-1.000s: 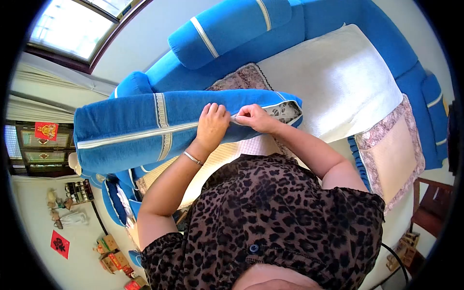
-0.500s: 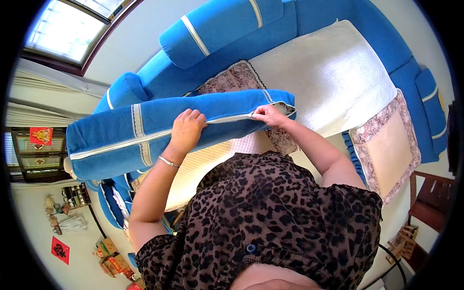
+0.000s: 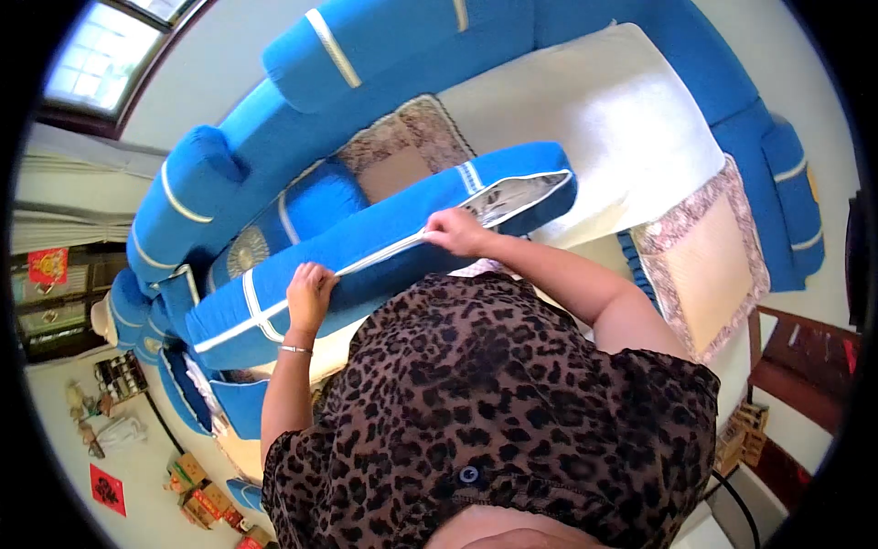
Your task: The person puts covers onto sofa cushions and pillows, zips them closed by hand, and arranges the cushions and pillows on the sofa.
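Observation:
A long blue cushion (image 3: 384, 215) with white bands lies across in front of me, its white zipper (image 3: 380, 254) running along the near side. At the cushion's right end the zipper gapes, showing a patterned inner pad (image 3: 526, 197). My right hand (image 3: 457, 232) pinches the zipper edge beside that opening. Farther left, my left hand (image 3: 311, 291), wearing a bracelet, has its fingers closed on the cushion's zipper edge.
Behind stands a blue sofa (image 3: 412, 55) with a white cover (image 3: 585, 119) and a floral-edged mat (image 3: 704, 265). A wooden chair (image 3: 805, 366) is at the right. Cardboard boxes (image 3: 206, 499) sit at the lower left.
The cushion has tilted, its left end lower and nearer. Both hands have moved left along the zipper, and the opening at the right end shows longer. The view has shifted too.

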The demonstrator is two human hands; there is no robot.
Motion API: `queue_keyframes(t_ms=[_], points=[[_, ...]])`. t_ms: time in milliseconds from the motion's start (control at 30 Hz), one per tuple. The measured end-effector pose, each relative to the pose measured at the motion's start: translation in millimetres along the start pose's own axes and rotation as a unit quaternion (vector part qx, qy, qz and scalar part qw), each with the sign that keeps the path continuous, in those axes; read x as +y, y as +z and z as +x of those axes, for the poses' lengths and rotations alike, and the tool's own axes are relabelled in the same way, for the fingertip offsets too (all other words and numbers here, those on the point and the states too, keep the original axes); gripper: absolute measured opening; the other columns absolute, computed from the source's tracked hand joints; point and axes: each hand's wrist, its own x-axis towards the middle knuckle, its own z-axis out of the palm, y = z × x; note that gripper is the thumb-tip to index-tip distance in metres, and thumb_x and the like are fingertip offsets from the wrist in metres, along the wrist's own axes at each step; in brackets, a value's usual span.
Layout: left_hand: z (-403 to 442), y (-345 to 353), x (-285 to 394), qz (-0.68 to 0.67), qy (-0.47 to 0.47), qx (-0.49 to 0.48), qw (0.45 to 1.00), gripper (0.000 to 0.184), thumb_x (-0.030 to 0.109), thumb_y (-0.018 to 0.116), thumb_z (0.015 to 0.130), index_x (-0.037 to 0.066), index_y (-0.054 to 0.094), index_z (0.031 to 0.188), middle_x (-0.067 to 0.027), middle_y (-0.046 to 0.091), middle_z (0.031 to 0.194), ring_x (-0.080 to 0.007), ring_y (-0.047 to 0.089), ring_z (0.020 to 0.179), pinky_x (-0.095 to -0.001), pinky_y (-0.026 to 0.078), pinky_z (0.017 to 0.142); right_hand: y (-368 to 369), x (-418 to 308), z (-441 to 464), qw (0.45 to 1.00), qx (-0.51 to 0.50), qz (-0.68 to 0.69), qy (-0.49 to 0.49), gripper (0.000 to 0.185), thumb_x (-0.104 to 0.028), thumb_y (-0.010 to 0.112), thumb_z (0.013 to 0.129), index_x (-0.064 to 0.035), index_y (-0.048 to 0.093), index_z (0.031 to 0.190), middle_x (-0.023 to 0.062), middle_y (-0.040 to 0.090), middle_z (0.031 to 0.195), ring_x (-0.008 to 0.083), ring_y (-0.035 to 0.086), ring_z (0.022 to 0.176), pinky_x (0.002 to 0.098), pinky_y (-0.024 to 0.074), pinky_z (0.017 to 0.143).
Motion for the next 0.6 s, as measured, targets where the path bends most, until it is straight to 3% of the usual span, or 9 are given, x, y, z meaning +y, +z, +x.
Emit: queue_keyframes(t_ms=[167,200,267,367,500,600], points=[[-57,104,-28,0.011,-0.082,-0.039,0.996,0.012,0.015,0.067,0.073,0.008,0.057,0.073,-0.0073,0.054,0.076,-0.0285,0.052,0.079,-0.0396,0.044,0.067,54,31,-21,0.988,-0.097,-0.078,0.096,0.021,-0.03,0.062,0.075,-0.0108,0.068,0.082,0.0127,0.066,0.083,0.0305,0.063,0.081,0.0415,0.0483,0.073],[-60,124,-33,0.016,-0.062,-0.056,0.996,0.012,0.016,0.066,0.074,0.009,0.06,0.081,-0.0078,0.056,0.083,-0.0285,0.053,0.081,-0.0386,0.045,0.069,69,46,-23,0.981,-0.126,-0.09,0.114,0.021,-0.03,0.063,0.074,-0.011,0.068,0.081,0.0129,0.066,0.083,0.0311,0.063,0.081,0.0423,0.0484,0.073],[-37,124,10,-0.045,0.009,-0.003,0.999,0.022,0.018,0.067,0.075,0.009,0.062,0.094,-0.0083,0.058,0.091,-0.028,0.054,0.085,-0.0368,0.045,0.072,93,76,-25,0.979,-0.131,-0.073,0.135,0.02,-0.029,0.062,0.074,-0.0106,0.068,0.08,0.0134,0.066,0.082,0.0312,0.063,0.08,0.043,0.0487,0.072],[-12,129,41,-0.123,0.095,-0.105,0.982,0.037,0.018,0.069,0.073,0.004,0.058,0.106,-0.0092,0.058,0.102,-0.0275,0.054,0.094,-0.0351,0.046,0.078,73,46,-18,0.981,-0.09,-0.079,0.153,0.02,-0.025,0.061,0.076,-0.0054,0.065,0.077,0.016,0.065,0.079,0.0322,0.063,0.078,0.0424,0.0484,0.069],[3,143,45,-0.109,0.094,-0.009,0.99,0.036,0.016,0.067,0.071,0.007,0.059,0.105,-0.0078,0.057,0.102,-0.0279,0.054,0.092,-0.0359,0.046,0.077,67,8,-3,0.986,-0.079,-0.08,0.122,0.021,-0.026,0.06,0.077,-0.006,0.064,0.074,0.0165,0.064,0.079,0.0336,0.062,0.078,0.0434,0.0478,0.069],[10,141,48,-0.059,0.016,0.03,0.998,0.034,0.012,0.067,0.068,0.009,0.059,0.1,-0.0072,0.057,0.097,-0.028,0.053,0.089,-0.0368,0.046,0.075,73,-20,5,0.991,-0.055,-0.093,0.077,0.021,-0.026,0.059,0.077,-0.006,0.063,0.073,0.0169,0.063,0.077,0.0348,0.061,0.077,0.0443,0.0473,0.068]])
